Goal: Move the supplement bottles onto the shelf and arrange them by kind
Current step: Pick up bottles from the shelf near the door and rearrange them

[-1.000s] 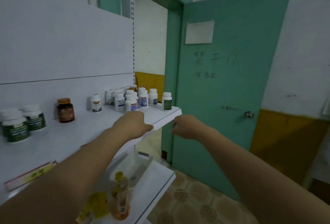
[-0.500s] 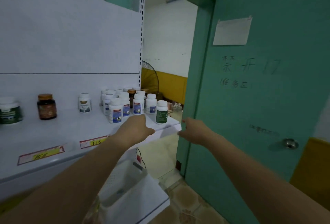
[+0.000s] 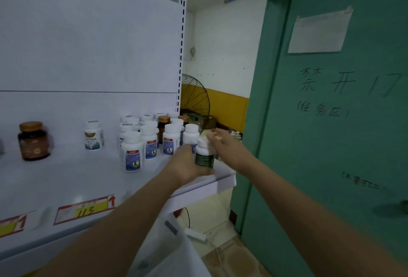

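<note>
A white shelf (image 3: 88, 179) carries a cluster of white bottles with blue labels (image 3: 136, 153) near its right end. At the shelf's right corner stands a white bottle with a green label (image 3: 204, 155). My left hand (image 3: 187, 165) grips this bottle low down, from the left. From the right, the fingers of my right hand (image 3: 223, 144) reach its cap, blurred. Further left stand a white bottle with a gold emblem (image 3: 93, 135) and a brown bottle with an orange cap (image 3: 33, 140). Two more amber bottles (image 3: 164, 122) are half hidden behind the cluster.
A green door (image 3: 331, 133) stands open close to the shelf's right end. A floor fan (image 3: 194, 100) shows through the doorway. Price tags (image 3: 85, 209) line the shelf's front edge. A lower shelf (image 3: 167, 254) juts out below, and a white power strip (image 3: 196, 234) lies on the floor.
The view has come closer to the shelf's right end. Both hands have reached forward to the green-labelled bottle, and my left hand now grips it.
</note>
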The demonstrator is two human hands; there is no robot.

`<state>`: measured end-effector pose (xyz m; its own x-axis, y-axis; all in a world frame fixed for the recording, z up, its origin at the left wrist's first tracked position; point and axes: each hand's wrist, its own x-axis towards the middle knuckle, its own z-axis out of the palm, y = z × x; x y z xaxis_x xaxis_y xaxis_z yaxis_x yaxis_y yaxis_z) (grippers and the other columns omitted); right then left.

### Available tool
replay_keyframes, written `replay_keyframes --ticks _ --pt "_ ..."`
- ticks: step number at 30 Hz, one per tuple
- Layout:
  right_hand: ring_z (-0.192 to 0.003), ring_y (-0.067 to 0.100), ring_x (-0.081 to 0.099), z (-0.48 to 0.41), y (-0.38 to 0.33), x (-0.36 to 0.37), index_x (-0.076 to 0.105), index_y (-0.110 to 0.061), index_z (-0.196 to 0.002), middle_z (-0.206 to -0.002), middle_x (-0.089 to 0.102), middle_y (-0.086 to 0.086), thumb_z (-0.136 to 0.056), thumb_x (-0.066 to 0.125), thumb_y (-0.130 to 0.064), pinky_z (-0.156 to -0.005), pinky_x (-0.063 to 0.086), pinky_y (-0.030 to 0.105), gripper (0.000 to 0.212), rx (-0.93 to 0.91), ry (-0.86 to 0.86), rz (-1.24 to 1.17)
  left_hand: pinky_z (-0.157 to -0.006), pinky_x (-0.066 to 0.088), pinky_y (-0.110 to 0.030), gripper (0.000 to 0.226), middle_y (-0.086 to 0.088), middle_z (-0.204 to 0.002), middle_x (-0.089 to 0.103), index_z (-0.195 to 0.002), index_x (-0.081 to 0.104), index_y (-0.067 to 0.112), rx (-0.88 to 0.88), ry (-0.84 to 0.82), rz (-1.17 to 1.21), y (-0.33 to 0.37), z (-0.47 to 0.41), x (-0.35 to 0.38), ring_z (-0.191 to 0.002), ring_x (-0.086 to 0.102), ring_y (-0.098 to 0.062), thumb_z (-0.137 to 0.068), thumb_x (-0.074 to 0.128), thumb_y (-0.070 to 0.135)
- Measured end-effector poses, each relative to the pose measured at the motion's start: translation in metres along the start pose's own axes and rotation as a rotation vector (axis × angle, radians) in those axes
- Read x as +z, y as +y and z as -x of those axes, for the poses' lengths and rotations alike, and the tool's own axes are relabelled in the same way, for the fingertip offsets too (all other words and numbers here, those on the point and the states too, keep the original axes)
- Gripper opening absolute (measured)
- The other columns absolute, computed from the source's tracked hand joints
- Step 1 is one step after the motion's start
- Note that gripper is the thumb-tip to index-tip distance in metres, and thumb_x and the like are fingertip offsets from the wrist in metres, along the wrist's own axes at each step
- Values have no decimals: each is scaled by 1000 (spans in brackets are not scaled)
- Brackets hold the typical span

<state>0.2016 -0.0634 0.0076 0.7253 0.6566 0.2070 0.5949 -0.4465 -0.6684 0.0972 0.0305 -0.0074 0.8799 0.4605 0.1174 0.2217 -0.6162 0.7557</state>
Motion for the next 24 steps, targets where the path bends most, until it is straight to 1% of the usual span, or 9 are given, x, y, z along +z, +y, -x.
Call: replay_keyframes --ticks 1,4,8,11,12,15,18,21,24 --pt "-135 26 40 -8 0 -3 26 -18 -150 -151 38 8 -94 31 -60 -109 33 39 70 9 17 -43 -83 40 -19 39 5 -107 55 -103 48 18 8 8 18 1 -6 3 -101 52 -12 -77 77 22" --pt "-139 26 35 -36 2 -7 28 -14 -149 -154 33 7 -99 30 -51 -109 31 36 63 13 33 -43 -95 45 -33 60 0 -115 60 -115 51 13 9 72 4 -1 -26 13 -108 55 -21 -68 80 37" --pt "-131 28 45 -74 5 0 27 -16 -149 -151 39 8 -98 44 -42 -105 39 39 61 13 -26 1 -84 44 -31 54 -11 -116 56 -118 47 7 -71 128 56 -7 -45 15 -105 55 -26 -74 76 18" --pt "-130 28 47 -92 5 18 27 -16 -149 -147 43 7 -92 54 -44 -107 37 40 69 -38 -132 8 -63 42 -22 47 -9 -109 54 -116 46 10 -162 194 108 -17 -50 4 -84 52 -15 -76 70 13" --pt "-126 27 49 -97 6 25 31 -15 -146 -144 47 8 -91 57 -42 -105 39 40 66 -59 -165 -50 -60 39 -21 49 -8 -109 53 -118 46 10 -191 218 117 -21 -51 0 -84 51 -14 -76 70 13" --pt "-112 20 57 -102 4 41 48 -16 -132 -126 59 1 -89 63 -33 -100 46 38 48 -120 -211 -256 -72 41 -25 57 -6 -114 56 -124 47 12 -248 295 181 -29 -52 -9 -97 52 -18 -72 71 9" --pt "-109 22 61 -113 13 48 51 -19 -127 -125 62 3 -76 68 -46 -97 50 44 60 -84 -243 -401 -83 41 -31 56 -1 -118 53 -128 45 16 -264 346 359 -27 -47 -11 -104 48 -19 -77 67 9" --pt "-102 23 62 -110 12 35 49 -22 -114 -114 60 5 -86 63 -32 -92 52 42 32 -47 -256 -585 -93 40 -35 46 3 -114 51 -126 46 23 -265 433 553 -19 -40 -12 -109 48 -19 -84 63 25" --pt "-84 22 64 -108 8 13 50 -25 -95 -103 62 9 -88 59 -22 -77 53 39 12 -78 -294 -761 -97 48 -49 42 -10 -115 65 -114 54 20 -245 489 622 -3 -33 -19 -106 61 -30 -77 66 37"
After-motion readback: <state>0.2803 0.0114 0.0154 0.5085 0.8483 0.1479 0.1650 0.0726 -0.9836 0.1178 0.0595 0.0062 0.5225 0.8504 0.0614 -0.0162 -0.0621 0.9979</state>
